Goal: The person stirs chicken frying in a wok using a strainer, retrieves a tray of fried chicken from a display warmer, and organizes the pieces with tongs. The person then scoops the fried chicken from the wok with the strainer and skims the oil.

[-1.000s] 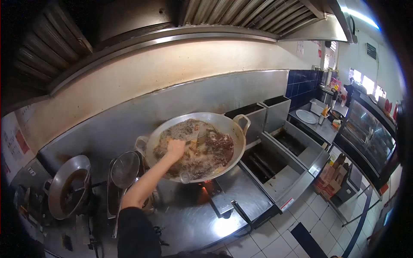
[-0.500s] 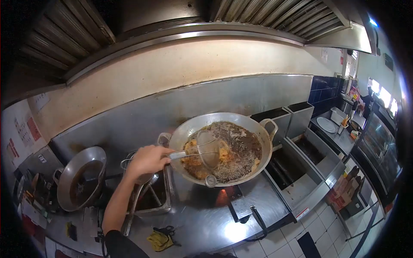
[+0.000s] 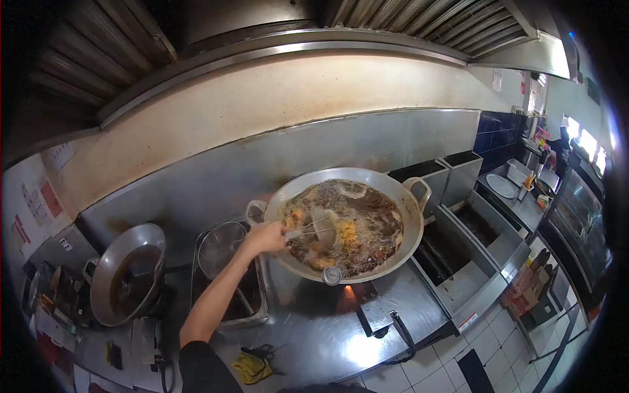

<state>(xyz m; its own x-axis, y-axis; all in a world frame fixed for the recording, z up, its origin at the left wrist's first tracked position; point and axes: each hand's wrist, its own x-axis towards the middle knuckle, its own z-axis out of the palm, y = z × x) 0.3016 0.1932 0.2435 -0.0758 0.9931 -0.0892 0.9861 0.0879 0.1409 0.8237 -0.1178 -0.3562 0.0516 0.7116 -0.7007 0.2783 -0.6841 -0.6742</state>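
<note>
the small wok (image 3: 126, 280) sits far left; then a spare strainer (image 3: 221, 252) rests over a metal tray (image 3: 261, 295). the left hand (image 3: 265, 237) is clenched round the handle of a wire strainer (image 3: 322, 226), its blurred basket down among orange pieces (image 3: 348, 230) in the large wok (image 3: 413, 223); the right hand is out of view. a brisk sweep could splash bubbling liquid, likely hot oil, onto the bare fingers, so near the rim. rightward, a knock could dislodge the dial (image 3: 332, 275) on the front edge. against half a second ago, the hand is closer to the large wok, uncovering the spare strainer, and the basket looks lower.
</note>
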